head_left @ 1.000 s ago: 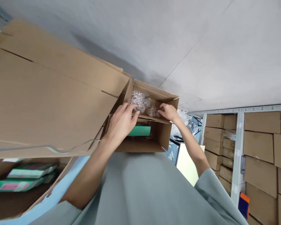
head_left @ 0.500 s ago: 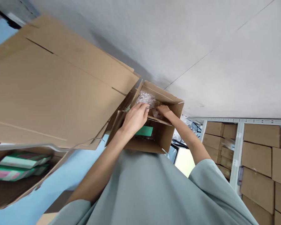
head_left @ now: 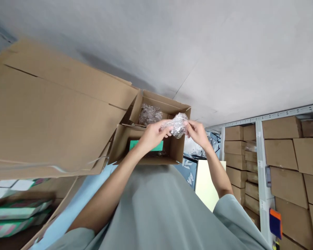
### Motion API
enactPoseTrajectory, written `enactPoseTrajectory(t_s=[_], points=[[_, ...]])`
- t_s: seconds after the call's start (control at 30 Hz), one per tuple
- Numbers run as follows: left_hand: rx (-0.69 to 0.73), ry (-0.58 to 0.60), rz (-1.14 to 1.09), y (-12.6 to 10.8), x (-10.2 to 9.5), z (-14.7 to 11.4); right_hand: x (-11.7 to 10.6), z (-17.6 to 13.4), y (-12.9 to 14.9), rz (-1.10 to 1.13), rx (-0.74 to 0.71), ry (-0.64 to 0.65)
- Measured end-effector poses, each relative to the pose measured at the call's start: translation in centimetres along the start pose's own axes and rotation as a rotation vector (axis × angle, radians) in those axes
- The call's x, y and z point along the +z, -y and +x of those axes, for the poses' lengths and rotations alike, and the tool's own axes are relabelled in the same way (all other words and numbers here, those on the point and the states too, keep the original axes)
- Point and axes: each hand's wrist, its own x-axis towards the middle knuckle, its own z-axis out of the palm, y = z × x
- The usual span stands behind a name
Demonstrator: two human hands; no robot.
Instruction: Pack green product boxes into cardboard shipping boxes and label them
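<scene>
Between my hands is a crumpled clear plastic bubble wrap (head_left: pixel 179 125), held above the cardboard boxes. My left hand (head_left: pixel 156 133) pinches its left end, and my right hand (head_left: pixel 197 132) grips its right side with thumb and fingers. Below them stands an open cardboard box (head_left: pixel 146 161) with a green box (head_left: pixel 156 146) inside, partly covered by my left hand and forearm. Just behind it, another open cardboard box (head_left: pixel 167 99) holds more crumpled bubble wrap (head_left: pixel 150 114) at its left end.
Large flattened cardboard sheets (head_left: pixel 59 111) rise on the left. Beneath them, an open carton (head_left: pixel 65 194) contains several green-and-white packages (head_left: pixel 21 210). A metal shelf (head_left: pixel 261 166) with several stacked cardboard boxes (head_left: pixel 284 156) stands on the right. A grey wall (head_left: pixel 224 62) lies behind.
My right hand has come up out of the rear box with bubble wrap. My left hand has left the wrap at the box's left end and now holds the lifted piece too.
</scene>
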Motion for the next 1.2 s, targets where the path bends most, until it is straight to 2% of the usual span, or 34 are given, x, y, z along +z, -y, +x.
enactPoseTrajectory(t_s=[0.1, 0.2, 0.33, 0.5, 0.6, 0.67, 0.77, 0.87, 1.0, 1.1, 1.2], points=[[-0.043, 0.067, -0.062, -0.2, -0.8, -0.9, 0.7, -2.3, -0.5, 0.039, 0.069, -0.085], [-0.079, 0.0, -0.048, -0.1, -1.8, -1.7, 1.4, -3.7, -1.2, 0.129, 0.137, -0.105], [-0.14, -0.019, -0.087, 0.4, -2.8, -2.9, 2.5, -4.6, -1.5, 0.258, 0.099, -0.115], [-0.117, 0.02, -0.02, 1.5, -5.4, -5.9, 5.6, -5.3, -2.0, 0.369, 0.121, -0.034], [-0.115, 0.046, 0.146, 2.8, -7.5, -7.6, 8.1, -5.5, -2.5, 0.35, 0.163, 0.017], [-0.132, 0.05, 0.357, 3.8, -8.3, -8.2, 9.6, -5.1, -2.5, 0.227, 0.163, 0.049], [-0.126, 0.071, 0.722, 5.3, -8.2, -8.3, 11.3, -3.8, -2.3, -0.04, 0.162, 0.142], [-0.05, 0.09, 0.89, 6.1, -7.4, -8.3, 12.6, -2.5, -2.2, -0.242, 0.196, 0.252], [0.043, 0.029, 0.848, 5.3, -7.2, -8.3, 12.4, -2.0, -2.2, -0.323, 0.236, 0.278], [0.083, -0.087, 0.756, 3.8, -7.7, -7.5, 10.4, -1.7, -1.6, -0.3, 0.199, 0.189], [0.082, -0.19, 0.696, 2.3, -8.2, -5.8, 7.7, 0.1, -0.9, -0.295, 0.114, 0.074]])
